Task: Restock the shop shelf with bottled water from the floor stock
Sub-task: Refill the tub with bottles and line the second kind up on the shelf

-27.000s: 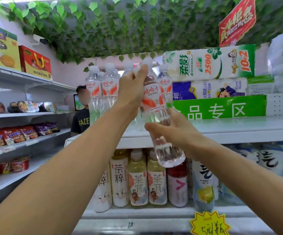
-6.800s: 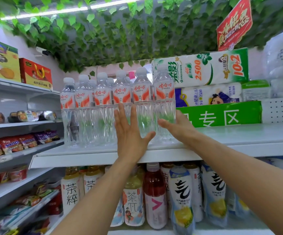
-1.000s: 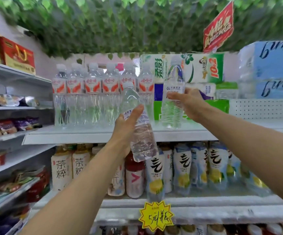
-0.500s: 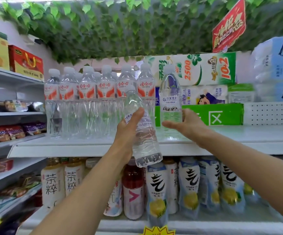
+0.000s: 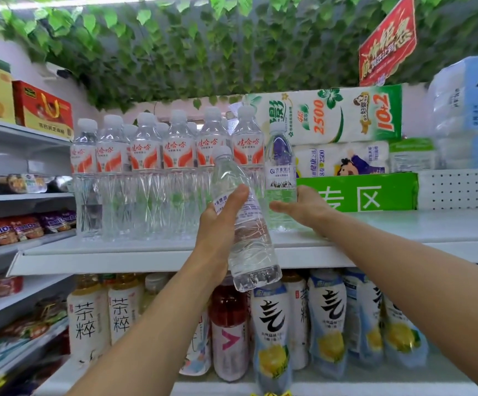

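Bottles with red labels stand in rows on the left part of the shelf. Just right of them a blue-label bottle stands upright, and the right hand grips its lower half, thumb across the front. The left hand grips a second bottle by its middle, out in front of the shelf edge. It is tilted, with the cap up towards the rows and the base below the shelf lip. Bare shelf lies up and to its right, before the green box, so it likely needs lifting, righting and setting beside the standing one.

Both arms reaching forward, left hand gripping, right hand curled, thumb extended
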A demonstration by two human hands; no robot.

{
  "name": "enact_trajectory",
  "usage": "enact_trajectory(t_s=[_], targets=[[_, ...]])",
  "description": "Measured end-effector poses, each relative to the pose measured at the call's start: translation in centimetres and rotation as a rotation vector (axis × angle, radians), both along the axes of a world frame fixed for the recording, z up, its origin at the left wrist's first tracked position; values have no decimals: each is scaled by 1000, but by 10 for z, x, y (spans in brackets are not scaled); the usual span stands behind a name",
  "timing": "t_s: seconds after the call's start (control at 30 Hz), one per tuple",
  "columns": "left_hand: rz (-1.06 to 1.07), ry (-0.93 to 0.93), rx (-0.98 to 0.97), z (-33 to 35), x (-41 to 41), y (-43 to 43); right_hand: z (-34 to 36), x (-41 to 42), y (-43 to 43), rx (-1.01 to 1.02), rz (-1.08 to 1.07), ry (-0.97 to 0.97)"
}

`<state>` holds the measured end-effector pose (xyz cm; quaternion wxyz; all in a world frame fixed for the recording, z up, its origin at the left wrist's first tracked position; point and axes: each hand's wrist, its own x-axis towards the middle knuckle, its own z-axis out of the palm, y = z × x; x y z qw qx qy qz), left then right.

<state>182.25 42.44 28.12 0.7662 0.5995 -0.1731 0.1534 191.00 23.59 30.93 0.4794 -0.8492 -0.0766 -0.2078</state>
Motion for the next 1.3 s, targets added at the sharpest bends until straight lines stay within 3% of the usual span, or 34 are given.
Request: enact_trajectory(t_s=[0.23,0.37,0.5,0.6,0.73,0.83,1.03,1.13,1.23,1.3], targets=[[23,25,18,-1,4,-2,-5,37,-13,-31,15,9],[44,1,36,1,-7,-1,3,-10,8,-97,-42,26],[55,33,42,4,-18,-4,0,-50,18,-138,-180,-240],[87,33,42,6,-24,-6,-3,-95,26,-53,38,-344],[96,-64,47,21,-32,-12,-8,-139,32,-140,331,-236],[98,-146,92,35,-37,-19,-7,-137,31,-183,305,-261],[29,-224,211,50,-29,-20,-5,-128,14,-53,255,-313],[324,-352,311,28,-13,-12,-5,-119,3,-24,230,-308],[699,-539,656,1,7,-2,-5,-104,-5,-13,196,-272],[796,-556,834,-7,20,-1,-5,-94,-8,-19,181,-232]])
